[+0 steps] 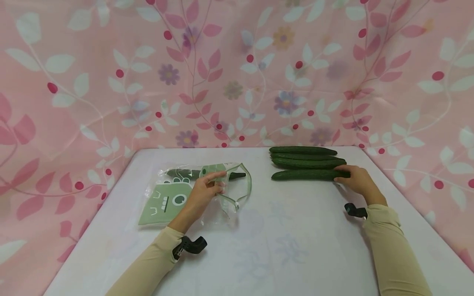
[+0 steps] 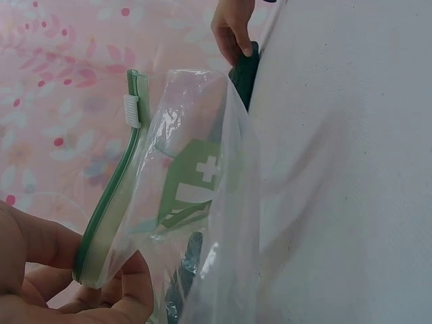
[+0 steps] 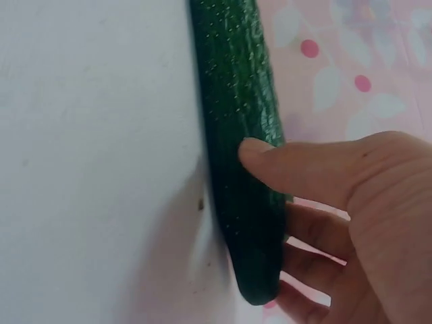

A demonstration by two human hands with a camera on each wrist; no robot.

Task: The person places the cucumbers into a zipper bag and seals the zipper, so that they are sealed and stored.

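Observation:
My left hand (image 1: 201, 193) pinches the green-edged rim of a clear zip bag (image 1: 157, 210) on the left half of the table; the bag's mouth stands open toward the right. In the left wrist view a white slider (image 2: 132, 111) sits on the green zip edge. One dark cucumber (image 1: 179, 173) lies inside the bag, its tip near the mouth. Over on the right, my right hand (image 1: 355, 179) grips the right end of another cucumber (image 1: 303, 175), thumb on one side and fingers on the other, as the right wrist view shows.
Several more cucumbers (image 1: 307, 163) lie side by side just behind the gripped one, near the table's back edge. The white table (image 1: 274, 255) meets a pink floral curtain (image 1: 237, 74) at the back. Each wrist wears a small black camera mount (image 1: 194, 245).

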